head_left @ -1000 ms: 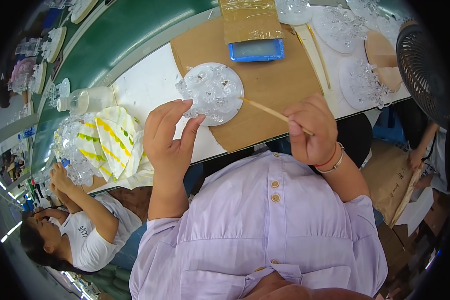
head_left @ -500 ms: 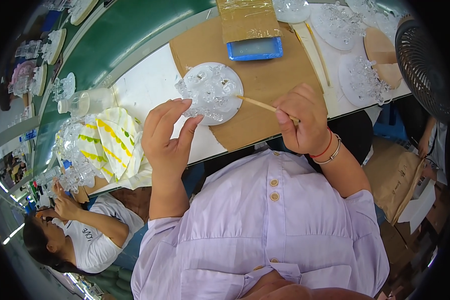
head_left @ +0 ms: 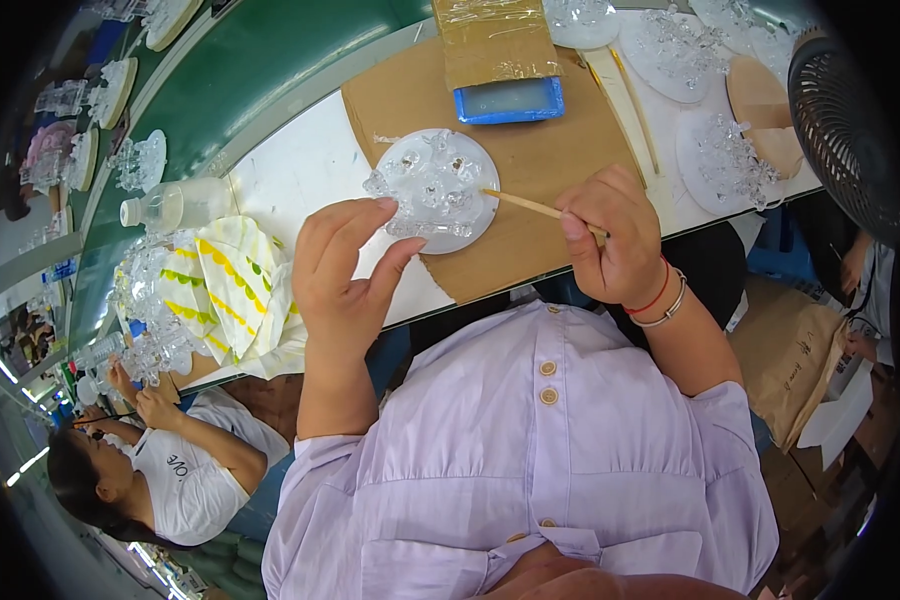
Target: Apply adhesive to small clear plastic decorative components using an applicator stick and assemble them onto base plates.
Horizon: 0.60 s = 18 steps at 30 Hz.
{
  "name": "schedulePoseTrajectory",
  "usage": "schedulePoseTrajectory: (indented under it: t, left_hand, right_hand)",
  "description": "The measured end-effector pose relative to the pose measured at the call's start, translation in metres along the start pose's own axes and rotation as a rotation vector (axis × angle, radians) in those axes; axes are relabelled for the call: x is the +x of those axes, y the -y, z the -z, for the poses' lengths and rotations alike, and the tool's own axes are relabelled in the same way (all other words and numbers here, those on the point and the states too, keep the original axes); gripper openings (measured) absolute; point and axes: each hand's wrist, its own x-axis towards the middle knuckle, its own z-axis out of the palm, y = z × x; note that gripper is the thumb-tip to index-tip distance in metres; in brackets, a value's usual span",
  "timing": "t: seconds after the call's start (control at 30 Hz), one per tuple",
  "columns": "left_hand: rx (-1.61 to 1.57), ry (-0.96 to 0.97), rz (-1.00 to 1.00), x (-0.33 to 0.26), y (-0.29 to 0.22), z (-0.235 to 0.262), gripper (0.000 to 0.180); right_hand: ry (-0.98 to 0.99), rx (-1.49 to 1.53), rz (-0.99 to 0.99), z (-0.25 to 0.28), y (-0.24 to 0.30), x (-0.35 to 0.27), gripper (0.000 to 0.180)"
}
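A round, whitish disc (head_left: pixel 457 238) carrying several clear, glassy pieces (head_left: pixel 432 180) lies on brown cardboard in front of me. My left hand (head_left: pixel 350 265) is at its lower left rim, thumb and fingers spread and their tips against the edge, steadying it. Pinched in my right hand (head_left: pixel 610 235) is a thin wooden stick (head_left: pixel 530 205), slanting left. Its pale tip reaches the right part of the disc, by the clear pieces.
Behind the disc stands a blue tray (head_left: pixel 510 100) under a taped cardboard box (head_left: pixel 497 40). A plastic bottle (head_left: pixel 175 205) and patterned cloth (head_left: pixel 230 290) lie left. More discs with clear pieces (head_left: pixel 725 165) and a black fan (head_left: pixel 850 140) are right. A co-worker (head_left: pixel 185 470) sits left.
The disc has shifted slightly right and appears turned, my left hand moving along with it. The stick and my right hand have moved a little to the right.
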Motion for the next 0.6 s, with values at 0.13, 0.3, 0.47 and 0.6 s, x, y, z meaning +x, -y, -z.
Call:
schedulePoseTrajectory:
  t: [0.13, 0.3, 0.47, 0.6]
  left_hand:
    - [-0.004, 0.043, 0.077, -0.003, 0.006, 0.005, 0.034]
    - [-0.049, 0.111, 0.173, -0.010, 0.015, 0.003, 0.027]
    - [-0.057, 0.079, 0.147, -0.012, 0.014, -0.001, 0.024]
    - [-0.080, 0.029, 0.126, -0.022, 0.009, -0.011, 0.023]
  right_hand:
    - [0.006, -0.026, 0.014, 0.002, 0.004, -0.002, 0.007]
    - [-0.010, 0.013, -0.015, 0.004, 0.008, -0.005, 0.007]
    - [-0.069, -0.034, -0.093, 0.005, -0.001, -0.007, 0.005]
    - [-0.165, 0.045, -0.238, 0.004, -0.006, -0.014, 0.004]
